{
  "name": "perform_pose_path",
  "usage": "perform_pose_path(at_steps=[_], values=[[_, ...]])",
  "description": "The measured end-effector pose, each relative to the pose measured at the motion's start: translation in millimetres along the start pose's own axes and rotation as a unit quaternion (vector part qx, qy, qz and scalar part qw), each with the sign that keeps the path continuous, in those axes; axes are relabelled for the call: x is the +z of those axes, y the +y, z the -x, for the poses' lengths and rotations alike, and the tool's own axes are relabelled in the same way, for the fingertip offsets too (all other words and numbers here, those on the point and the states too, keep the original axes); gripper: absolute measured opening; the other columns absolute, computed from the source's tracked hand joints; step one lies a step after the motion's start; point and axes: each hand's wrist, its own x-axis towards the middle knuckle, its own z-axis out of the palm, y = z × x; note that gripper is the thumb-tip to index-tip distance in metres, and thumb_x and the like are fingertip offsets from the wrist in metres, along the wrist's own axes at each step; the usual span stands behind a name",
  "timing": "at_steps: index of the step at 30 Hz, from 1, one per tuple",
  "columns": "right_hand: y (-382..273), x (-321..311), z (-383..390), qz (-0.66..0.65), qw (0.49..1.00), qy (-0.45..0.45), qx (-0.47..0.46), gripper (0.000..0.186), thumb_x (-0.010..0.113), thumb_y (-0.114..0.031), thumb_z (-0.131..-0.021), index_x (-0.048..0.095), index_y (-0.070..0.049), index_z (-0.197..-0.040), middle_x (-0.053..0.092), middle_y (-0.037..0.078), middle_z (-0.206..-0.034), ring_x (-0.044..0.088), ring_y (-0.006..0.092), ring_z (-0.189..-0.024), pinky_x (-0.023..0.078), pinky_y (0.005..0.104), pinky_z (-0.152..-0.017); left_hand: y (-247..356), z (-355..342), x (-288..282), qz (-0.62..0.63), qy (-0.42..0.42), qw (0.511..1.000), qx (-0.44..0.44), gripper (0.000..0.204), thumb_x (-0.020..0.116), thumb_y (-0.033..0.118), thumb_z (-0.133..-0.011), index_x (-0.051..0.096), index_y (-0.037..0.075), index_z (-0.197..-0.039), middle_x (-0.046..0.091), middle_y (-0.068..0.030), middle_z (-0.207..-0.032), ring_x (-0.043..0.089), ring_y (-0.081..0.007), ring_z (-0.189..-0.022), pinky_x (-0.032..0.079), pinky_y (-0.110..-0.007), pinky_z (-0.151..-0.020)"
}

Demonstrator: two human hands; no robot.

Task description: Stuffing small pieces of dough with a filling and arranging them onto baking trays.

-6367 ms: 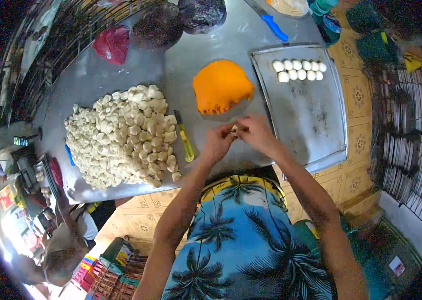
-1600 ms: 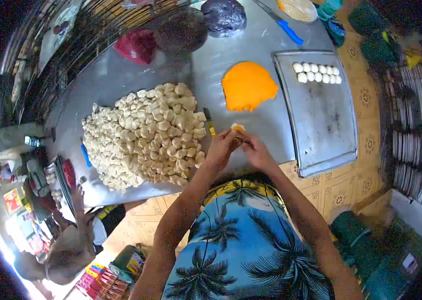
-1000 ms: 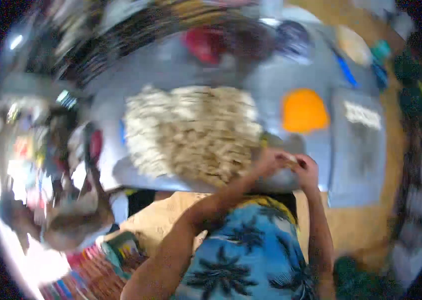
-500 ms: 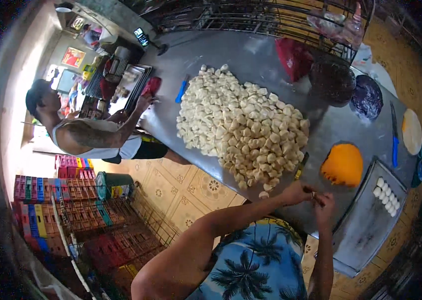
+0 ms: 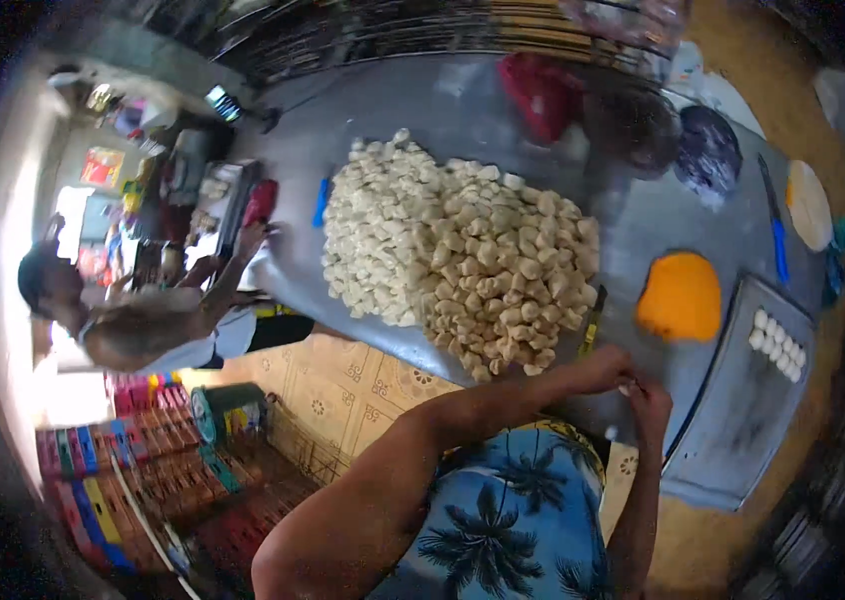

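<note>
Over the near edge of the table, my left hand (image 5: 605, 371) and my right hand (image 5: 650, 404) meet with fingertips pinched together. A small pale piece (image 5: 626, 388), seemingly dough, shows between them, mostly hidden by the fingers. To the left of my hands spreads a large heap of pale dough pieces (image 5: 463, 250), whiter on its far left and more yellowish toward me. A smooth orange mound of paste (image 5: 681, 297) sits just beyond my right hand. Rows of small white balls (image 5: 777, 343) lie on a grey metal tray (image 5: 713, 455) at the right.
A blue-handled knife (image 5: 781, 245) lies beyond the tray; a yellow-and-black cutter (image 5: 592, 322) lies by the heap. Red (image 5: 543, 98) and dark purple (image 5: 709, 155) bagged lumps stand at the back. Another person (image 5: 143, 325) works at the table's left end, near stacked crates (image 5: 103, 440).
The view has shifted, so the table and heap appear farther left and higher, with some blur. My hands stay pinched together at the table edge.
</note>
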Motion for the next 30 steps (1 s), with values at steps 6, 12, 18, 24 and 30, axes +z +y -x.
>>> perform_pose_path(at_steps=[6, 12, 18, 24, 30], values=[[-20, 23, -9, -0.332, 0.922, 0.016, 0.199, 0.024, 0.071, -0.006, -0.091, 0.072, 0.005, -0.112, 0.075, 0.01, -0.1, 0.069, 0.0181, -0.086, 0.057, 0.0323, -0.077, 1, 17, 1, 0.053, -0.01, 0.996, 0.069, 0.038, 0.056, 0.021, -0.101, 0.057, 0.012, -0.138, 0.069, -0.0198, -0.117, 0.069, -0.0387, -0.102, 0.054, -0.046, -0.091], [-43, 25, -3, -0.278, 0.938, 0.059, 0.198, 0.02, 0.071, -0.01, -0.091, 0.075, 0.001, -0.108, 0.075, 0.01, -0.093, 0.068, 0.0146, -0.078, 0.056, 0.0308, -0.072, 2, 31, 1, -0.018, 0.105, 0.993, 0.054, 0.064, 0.074, 0.02, -0.09, 0.046, 0.006, -0.147, 0.071, -0.0188, -0.109, 0.069, -0.0374, -0.096, 0.055, -0.045, -0.081], [-19, 16, -25, -0.196, 0.961, 0.04, 0.193, 0.024, 0.074, -0.017, -0.089, 0.074, -0.001, -0.106, 0.074, 0.011, -0.093, 0.068, 0.0189, -0.078, 0.055, 0.0332, -0.072, 24, 3, 3, 0.015, 0.116, 0.983, -0.144, 0.064, 0.078, 0.015, -0.089, 0.05, 0.006, -0.146, 0.074, -0.0149, -0.105, 0.071, -0.0235, -0.088, 0.057, -0.037, -0.081], [-17, -14, 17, -0.39, 0.898, 0.072, 0.19, 0.042, 0.067, -0.015, -0.096, 0.057, -0.002, -0.134, 0.07, 0.008, -0.102, 0.067, 0.0178, -0.09, 0.055, 0.0303, -0.078, 6, -6, 26, 0.367, 0.103, 0.888, -0.258, 0.052, 0.075, 0.015, -0.09, 0.058, 0.002, -0.138, 0.072, -0.0088, -0.103, 0.068, -0.0196, -0.096, 0.055, -0.033, -0.084], [-5, -62, 15, -0.305, 0.935, 0.081, 0.163, 0.033, 0.068, -0.018, -0.095, 0.064, 0.001, -0.121, 0.069, 0.012, -0.103, 0.067, 0.0205, -0.097, 0.055, 0.0335, -0.085, 42, -44, 64, 0.354, 0.014, 0.895, -0.27, 0.044, 0.064, 0.018, -0.099, 0.057, 0.004, -0.14, 0.067, -0.0099, -0.109, 0.062, -0.017, -0.099, 0.052, -0.032, -0.091]])
